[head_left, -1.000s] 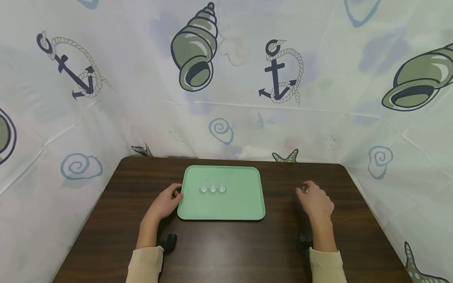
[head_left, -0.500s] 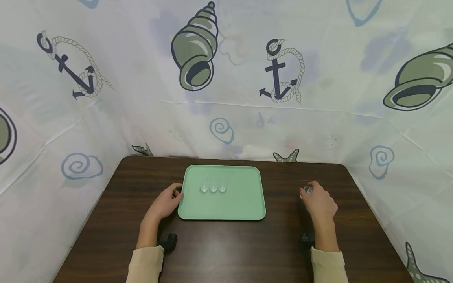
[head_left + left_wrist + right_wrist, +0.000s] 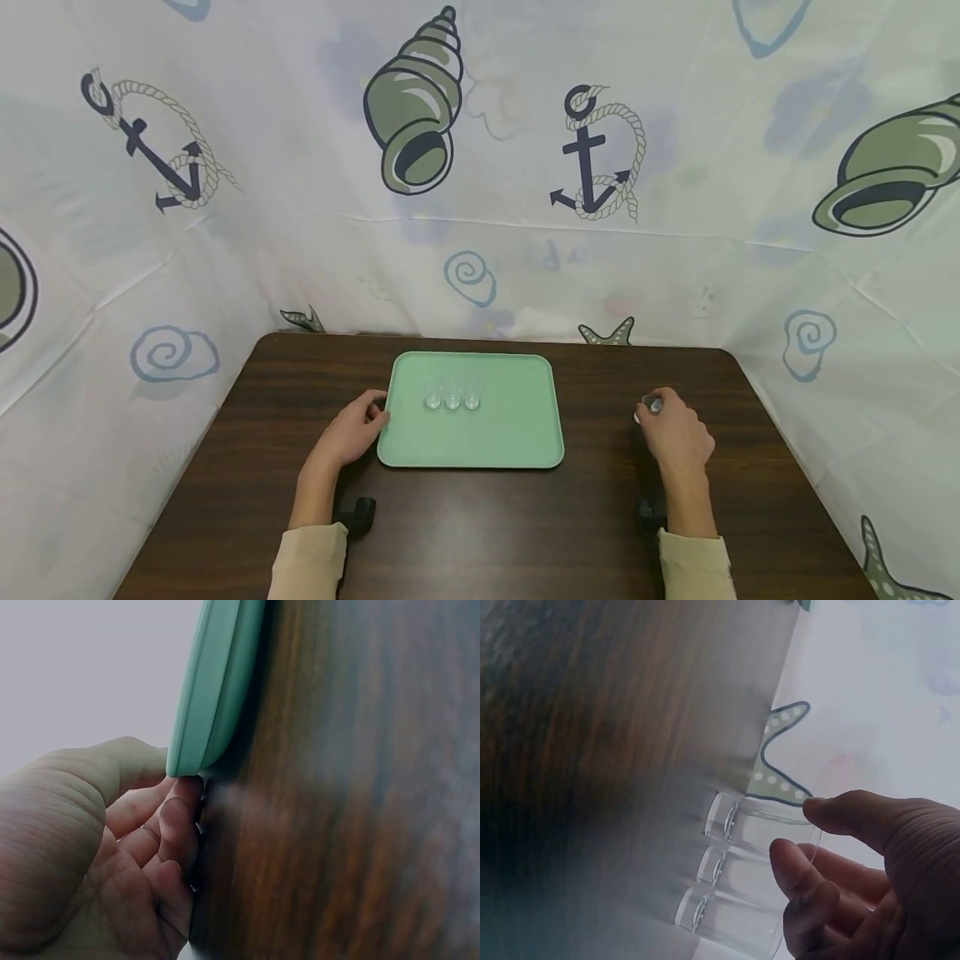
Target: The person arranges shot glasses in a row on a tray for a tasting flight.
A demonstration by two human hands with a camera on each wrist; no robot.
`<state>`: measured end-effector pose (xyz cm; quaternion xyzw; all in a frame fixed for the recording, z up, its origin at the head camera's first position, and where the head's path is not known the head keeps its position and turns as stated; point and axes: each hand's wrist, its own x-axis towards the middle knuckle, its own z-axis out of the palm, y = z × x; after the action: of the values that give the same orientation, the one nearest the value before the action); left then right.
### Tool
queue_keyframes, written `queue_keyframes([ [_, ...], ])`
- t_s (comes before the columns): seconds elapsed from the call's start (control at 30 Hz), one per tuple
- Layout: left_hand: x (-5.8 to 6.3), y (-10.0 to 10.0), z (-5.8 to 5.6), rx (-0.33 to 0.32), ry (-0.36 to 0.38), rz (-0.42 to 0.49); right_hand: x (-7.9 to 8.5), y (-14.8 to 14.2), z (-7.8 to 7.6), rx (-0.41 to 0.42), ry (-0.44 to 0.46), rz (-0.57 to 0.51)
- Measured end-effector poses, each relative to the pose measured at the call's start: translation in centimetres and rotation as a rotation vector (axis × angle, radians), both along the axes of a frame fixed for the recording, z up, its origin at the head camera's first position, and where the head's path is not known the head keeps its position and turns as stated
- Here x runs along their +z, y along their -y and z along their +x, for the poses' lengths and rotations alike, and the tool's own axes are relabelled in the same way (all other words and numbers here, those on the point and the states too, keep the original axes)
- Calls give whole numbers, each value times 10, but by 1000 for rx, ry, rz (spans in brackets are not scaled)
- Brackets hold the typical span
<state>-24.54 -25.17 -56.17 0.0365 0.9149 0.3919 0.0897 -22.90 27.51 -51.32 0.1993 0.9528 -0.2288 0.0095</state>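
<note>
At the left edge of the green tray [image 3: 517, 433], my left hand [image 3: 354, 429] pinches the rim. The left wrist view shows its thumb along the rim [image 3: 196, 712] and curled fingers beneath. Three small clear shot glasses [image 3: 452, 402] stand in a row on the tray. Over to the right, my right hand [image 3: 677, 433] pinches a clear shot glass [image 3: 769, 823] near its mouth with thumb and fingers. Two more shot glasses [image 3: 731, 919] stand beside it in the right wrist view, partly behind the fingers. The head view mostly hides this group behind the hand.
Both hands work over a dark wood-grain table [image 3: 465, 533]. A white cloth [image 3: 517, 275] printed with shells and anchors hangs behind it and along both sides. Black wrist mounts [image 3: 358, 515] are strapped below the hands.
My right hand has shifted slightly to the right, and more of the glass at its fingertips shows. My left hand, the tray and its glasses have stayed put.
</note>
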Motion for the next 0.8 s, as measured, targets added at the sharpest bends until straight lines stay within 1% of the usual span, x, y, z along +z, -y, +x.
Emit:
queue_keyframes([
  [0.2,0,0,2,-3,6,10,-3,-1,0,-5,-12,8],
  [0.37,0,0,0,-3,9,9,-5,0,-1,-11,-20,-3],
  [0.6,-2,0,0,5,7,7,-5,2,0,-5,-85,-27],
  [0.8,-2,0,-1,4,4,7,-7,3,1,-17,-110,-39],
])
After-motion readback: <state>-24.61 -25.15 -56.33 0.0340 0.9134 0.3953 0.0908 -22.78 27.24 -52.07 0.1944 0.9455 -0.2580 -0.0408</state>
